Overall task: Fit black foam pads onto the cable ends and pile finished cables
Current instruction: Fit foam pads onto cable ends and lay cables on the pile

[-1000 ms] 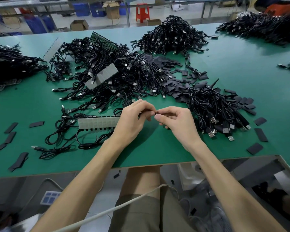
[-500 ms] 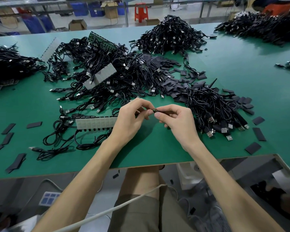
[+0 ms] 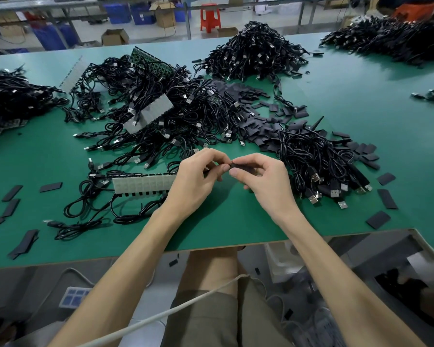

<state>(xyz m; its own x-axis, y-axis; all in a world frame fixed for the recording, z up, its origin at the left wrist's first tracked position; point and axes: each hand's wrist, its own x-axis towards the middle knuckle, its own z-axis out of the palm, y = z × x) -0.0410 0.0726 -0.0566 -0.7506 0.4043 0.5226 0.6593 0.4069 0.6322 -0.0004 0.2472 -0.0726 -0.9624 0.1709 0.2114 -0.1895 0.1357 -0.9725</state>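
barely anything has shifted: both hands stay together above the near table [image 3: 236,221] edge. left hand [image 3: 196,182] pinches a cable end, hidden by its fingertips [image 3: 225,168]; right hand [image 3: 266,184] pinches a black foam pad [image 3: 242,166] against it. fitting seems underway; next, seat the pad squarely, then drop the cable on the pile [image 3: 316,161] farther right.
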